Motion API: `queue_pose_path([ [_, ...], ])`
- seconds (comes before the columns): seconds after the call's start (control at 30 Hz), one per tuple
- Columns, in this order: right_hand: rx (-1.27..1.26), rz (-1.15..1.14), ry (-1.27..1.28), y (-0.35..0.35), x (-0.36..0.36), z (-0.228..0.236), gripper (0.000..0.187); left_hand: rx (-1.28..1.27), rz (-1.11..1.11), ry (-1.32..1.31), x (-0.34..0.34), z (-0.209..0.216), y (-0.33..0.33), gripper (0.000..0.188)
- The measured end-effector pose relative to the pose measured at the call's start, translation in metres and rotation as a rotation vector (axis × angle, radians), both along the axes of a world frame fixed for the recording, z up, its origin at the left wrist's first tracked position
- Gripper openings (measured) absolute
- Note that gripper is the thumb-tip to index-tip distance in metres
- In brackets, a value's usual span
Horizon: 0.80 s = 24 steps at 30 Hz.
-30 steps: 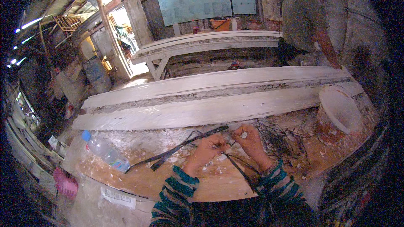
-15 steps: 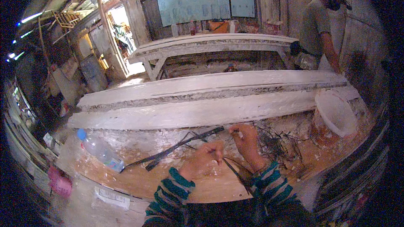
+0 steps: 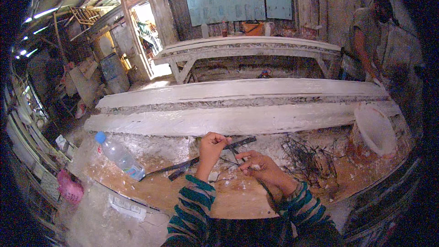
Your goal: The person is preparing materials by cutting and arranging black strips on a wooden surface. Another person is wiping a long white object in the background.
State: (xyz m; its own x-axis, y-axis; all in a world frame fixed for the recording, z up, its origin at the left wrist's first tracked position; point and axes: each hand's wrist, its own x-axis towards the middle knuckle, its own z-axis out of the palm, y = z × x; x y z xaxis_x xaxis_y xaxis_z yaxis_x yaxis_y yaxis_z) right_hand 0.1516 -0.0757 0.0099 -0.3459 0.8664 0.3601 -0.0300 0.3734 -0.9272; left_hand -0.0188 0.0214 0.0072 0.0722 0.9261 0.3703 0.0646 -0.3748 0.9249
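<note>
Close together over the front of the worktable, my two hands are working on a thin dark strip (image 3: 233, 150). My left hand (image 3: 211, 152) is closed, thumb and fingertips pinching the strip's upper end. Just below and to the right, my right hand (image 3: 269, 172) has its fingers curled round the same strip, whose lower part trails toward the table's near edge. Longer flat black strips (image 3: 190, 162) lie on the table behind and left of my hands. To the right of them is a tangled heap of thin black strands (image 3: 310, 159).
Two long white-coated boards (image 3: 228, 118) lie across the table behind my hands. A clear bottle with a blue cap (image 3: 120, 156) lies at left, a whitish bucket (image 3: 372, 130) stands at right. Another person (image 3: 366, 32) leans over the far right end. A white bench (image 3: 249, 43) stands beyond.
My left hand has moved up and away, and my right hand has come down below it; both are on the strip. The person at far right has shifted, and my view has turned slightly left.
</note>
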Motion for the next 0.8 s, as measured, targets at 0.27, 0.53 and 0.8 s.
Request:
queue_pose_path([
  [0.27,-0.034,-0.254,0.013,-0.007,0.007,0.019,0.007,0.181,-0.09,0.289,0.016,-0.004,-0.015,0.002],
  [0.53,0.187,-0.919,-0.37,0.013,0.023,0.002,0.014,-0.047,-0.621,0.245,0.031,-0.008,-0.035,0.007],
  [0.8,0.389,-0.97,-0.305,0.029,0.043,-0.015,0.009,0.088,-0.882,0.24,0.045,-0.011,-0.06,0.013],
])
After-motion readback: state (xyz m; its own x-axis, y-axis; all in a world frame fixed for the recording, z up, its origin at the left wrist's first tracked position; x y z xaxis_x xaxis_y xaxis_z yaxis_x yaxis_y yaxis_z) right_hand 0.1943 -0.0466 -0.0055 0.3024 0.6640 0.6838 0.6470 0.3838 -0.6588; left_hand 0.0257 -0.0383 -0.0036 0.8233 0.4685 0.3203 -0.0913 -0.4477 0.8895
